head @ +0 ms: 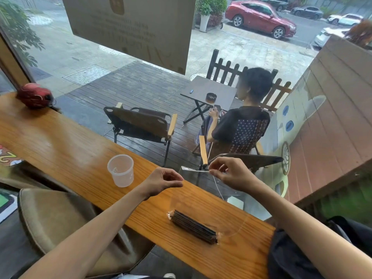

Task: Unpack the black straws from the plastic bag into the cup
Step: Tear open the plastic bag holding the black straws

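Observation:
A bundle of black straws [193,226] lies at the bottom of a clear plastic bag [231,224], resting on the wooden counter [80,158]. The bag's upper end is lifted and stretched between my hands. My right hand [229,174] pinches the bag's top edge at the right. My left hand [163,183] has thumb and fingers pinched together at the bag's left side. An empty translucent plastic cup [120,171] stands upright on the counter, left of both hands and apart from them.
A window pane [141,87] runs along the counter's far edge; outside, a person [241,121] sits by a small table. A red helmet [35,95] lies at the counter's far left. A tan stool [60,220] is below left, dark fabric [306,252] at right.

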